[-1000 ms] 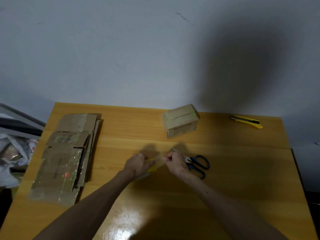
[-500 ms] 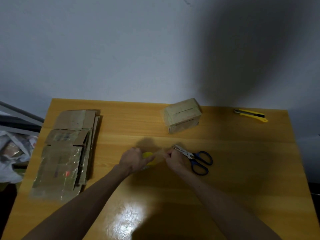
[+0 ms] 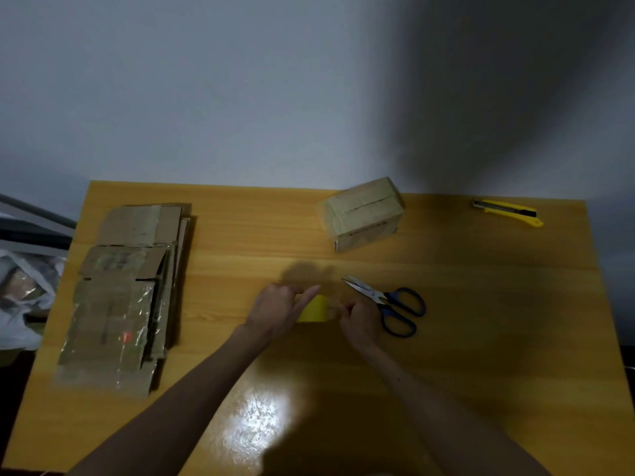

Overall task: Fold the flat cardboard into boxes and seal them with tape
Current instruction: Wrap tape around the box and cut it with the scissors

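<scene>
Centrally, the left hand (image 3: 275,310) closes its grip on the small yellow roll of tape (image 3: 313,309), thumb and forefinger curled over the roll's left side and top, at the middle of the orange-brown wooden counter (image 3: 481,338). Just to its right, the right hand (image 3: 360,319) has its fingers curled tight. Its grip pinches what looks like a pale loose end of tape (image 3: 335,305) at the roll's right edge, though blur leaves the strip faint. Blue-handled steel scissors (image 3: 388,304) lie just beside the right hand, blades pointing up-left. Farther back, a small folded brown cardboard box (image 3: 364,213), top flaps closed, stands near the wall. A yellow utility knife (image 3: 507,211) lies well apart, near the far right corner. A stack of flat, tape-patched cardboard sheets (image 3: 127,293) lies along the counter's left side, and a white plastic bag (image 3: 20,304) sits beyond that edge.
</scene>
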